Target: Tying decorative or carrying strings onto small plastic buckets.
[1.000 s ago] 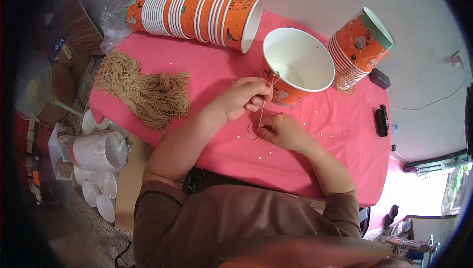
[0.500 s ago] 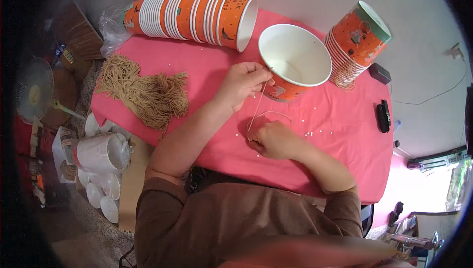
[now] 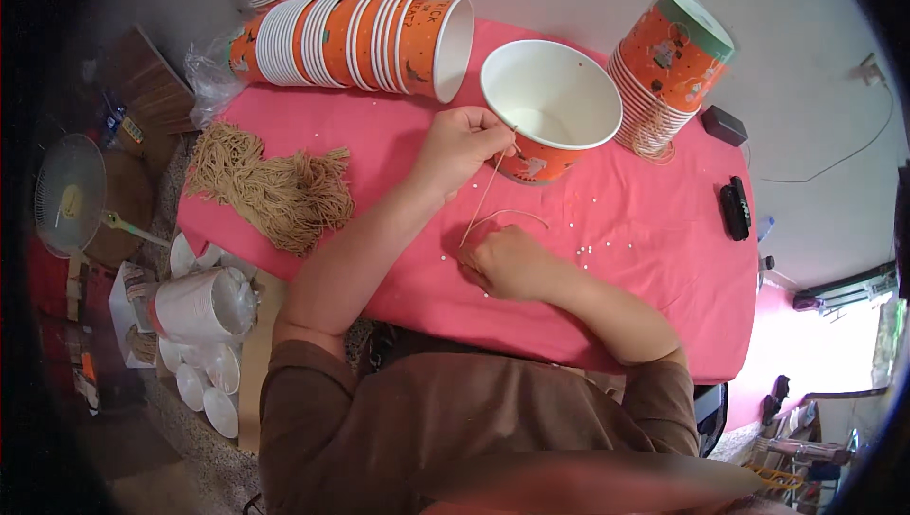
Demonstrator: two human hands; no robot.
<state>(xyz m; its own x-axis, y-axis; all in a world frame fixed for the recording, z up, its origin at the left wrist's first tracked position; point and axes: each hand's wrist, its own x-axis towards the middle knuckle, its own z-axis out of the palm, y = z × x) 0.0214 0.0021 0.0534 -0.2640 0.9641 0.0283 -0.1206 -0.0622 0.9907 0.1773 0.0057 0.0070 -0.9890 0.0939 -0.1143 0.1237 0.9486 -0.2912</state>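
Observation:
An orange paper bucket (image 3: 548,103) with a white inside stands upright on the pink table (image 3: 379,136). My left hand (image 3: 462,144) is at its near rim, pinching the top end of a tan string (image 3: 483,198). The string runs taut down to my right hand (image 3: 505,262), which rests on the table and holds the lower end. A loose loop of the string (image 3: 517,216) curves just above my right hand.
A row of nested orange buckets (image 3: 351,39) lies on its side at the back. An upright bucket stack (image 3: 668,68) stands at the right. A bundle of tan strings (image 3: 270,183) lies at the left. Black devices (image 3: 735,207) sit near the right edge. Small white beads (image 3: 597,250) dot the cloth. White lids (image 3: 204,378) lie on the floor.
My left hand has moved up from the table to the bucket's rim, pulling the string taut. My right hand has stayed low on the table.

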